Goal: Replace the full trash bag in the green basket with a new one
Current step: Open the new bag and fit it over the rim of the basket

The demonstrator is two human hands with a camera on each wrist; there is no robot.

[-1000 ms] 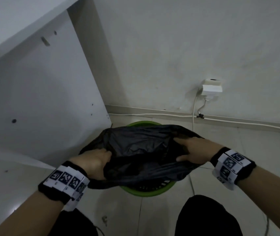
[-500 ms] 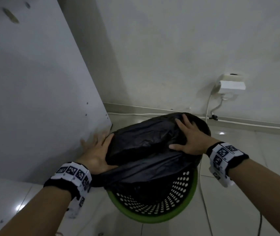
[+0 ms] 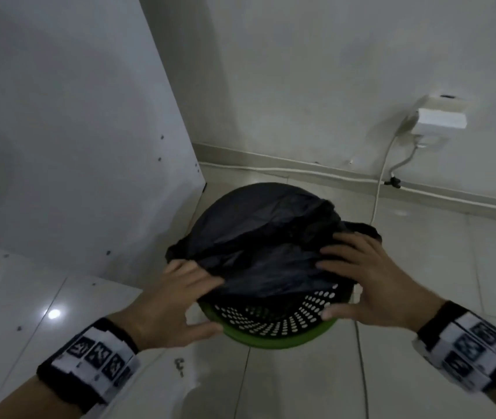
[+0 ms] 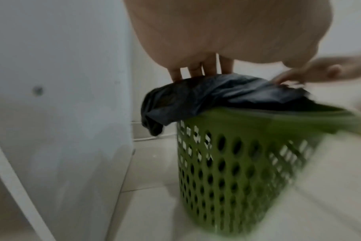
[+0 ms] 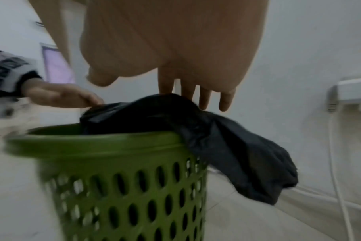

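Since half a second ago, both hands have been drawn back toward the near rim of the green basket [image 3: 274,340], which stands on the tiled floor [image 3: 422,297] with the black trash bag [image 3: 259,237] stretched over its far rim and draped outside on both sides. A white panel [image 3: 74,131] is set close on the basket's left, and a wall socket [image 3: 440,119] with its cable [image 3: 382,176] behind it to the right. The left hand [image 3: 177,300] and right hand [image 3: 370,282] are laid on the bag's edge with straight, spread fingers, gripping nothing.

No legible text, seemingly
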